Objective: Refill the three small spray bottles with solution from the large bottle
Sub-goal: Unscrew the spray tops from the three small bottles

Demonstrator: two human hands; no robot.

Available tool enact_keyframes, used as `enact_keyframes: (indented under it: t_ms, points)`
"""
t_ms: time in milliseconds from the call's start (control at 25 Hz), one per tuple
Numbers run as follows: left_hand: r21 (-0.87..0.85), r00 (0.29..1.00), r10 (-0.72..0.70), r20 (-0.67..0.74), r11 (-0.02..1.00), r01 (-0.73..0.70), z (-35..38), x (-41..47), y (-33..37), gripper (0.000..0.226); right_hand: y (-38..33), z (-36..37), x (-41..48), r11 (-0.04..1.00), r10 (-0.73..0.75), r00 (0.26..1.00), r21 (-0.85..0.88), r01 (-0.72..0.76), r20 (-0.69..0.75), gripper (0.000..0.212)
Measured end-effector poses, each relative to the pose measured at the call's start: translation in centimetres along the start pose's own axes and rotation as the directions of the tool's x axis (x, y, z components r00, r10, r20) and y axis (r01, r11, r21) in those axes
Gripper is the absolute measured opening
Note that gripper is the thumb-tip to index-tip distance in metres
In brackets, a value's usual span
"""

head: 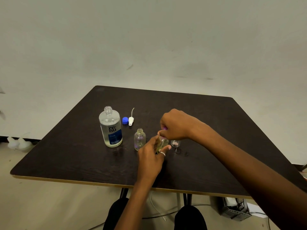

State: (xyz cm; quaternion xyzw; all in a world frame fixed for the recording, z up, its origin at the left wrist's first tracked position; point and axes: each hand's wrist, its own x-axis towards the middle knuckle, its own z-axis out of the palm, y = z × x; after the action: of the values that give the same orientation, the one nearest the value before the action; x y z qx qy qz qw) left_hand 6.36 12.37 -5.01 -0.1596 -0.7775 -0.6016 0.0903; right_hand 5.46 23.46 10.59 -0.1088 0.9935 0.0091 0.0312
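One small spray bottle stands on the tabletop right of the uncapped large bottle, the left hand grip clamped round its body and the right hand grip pinching its purple top, apparently unscrewing it, so next the top must lift clear before pouring.

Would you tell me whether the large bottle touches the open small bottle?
Apart. The head view shows bare table between the large bottle and the open small bottle.

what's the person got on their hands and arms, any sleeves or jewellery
No gloves on the left hand or right hand. The left forearm and right forearm are bare, with no sleeves, watch or bracelet in view. The left hand wears one silver ring.
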Motion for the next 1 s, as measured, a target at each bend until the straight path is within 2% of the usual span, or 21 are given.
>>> enact_keyframes:
  t_ms: [120, 400, 680, 1000]
  points:
    - [-0.018, 1.0, -0.02, 0.006, 1.0, 0.02, 0.1, 0.1, -0.3, 0.043, 0.2, -1.1, -0.3, 0.999, -0.031, 1.0, 0.03, 0.031, 0.004, 0.007]
    - [-0.054, 0.999, -0.04, 0.006, 0.998, 0.04, 0.2, 0.1, -0.4, 0.05, 0.4, -5.0, -1.7, 0.997, -0.061, 0.998, 0.043, 0.062, -0.022, 0.015]
    - [-0.043, 0.997, -0.079, 0.012, 0.996, 0.079, 0.1, 0.1, -0.2, 0.052, 1.1, -8.6, -1.9, 0.996, -0.024, 0.996, 0.086, 0.031, -0.085, 0.009]
    - [-0.016, 0.998, -0.056, 0.008, 0.998, 0.057, -0.1, 0.0, 0.0, 0.045, 2.4, -6.5, 2.3, 0.983, -0.006, 0.997, 0.18, 0.021, -0.083, 0.018]
